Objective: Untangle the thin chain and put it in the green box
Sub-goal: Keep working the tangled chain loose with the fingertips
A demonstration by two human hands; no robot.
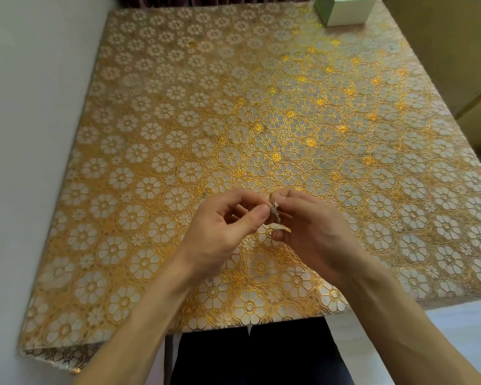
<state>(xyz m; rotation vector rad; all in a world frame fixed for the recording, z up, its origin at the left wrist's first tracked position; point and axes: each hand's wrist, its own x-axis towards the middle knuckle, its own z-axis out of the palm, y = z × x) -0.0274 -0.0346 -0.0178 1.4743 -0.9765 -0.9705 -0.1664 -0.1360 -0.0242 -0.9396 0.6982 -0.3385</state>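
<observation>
One table (pixel 178 120) is seen, the box (pixel 345 12) parked at its far right corner. Near the front edge, left hand (pixel 220 232) and right hand (pixel 314 234) are pinched on the bunched chain (pixel 276 211). It's reckoned light, limp, slippery and easily kinked, so best taken by loose links beside the knot.

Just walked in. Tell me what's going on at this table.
A person is working on a thin chain, bunched between the fingertips of both hands. The left hand and the right hand each pinch it over the near part of the flowered tablecloth. The green box stands at the far right corner, away from the hands. The chain is not yet in it.
</observation>
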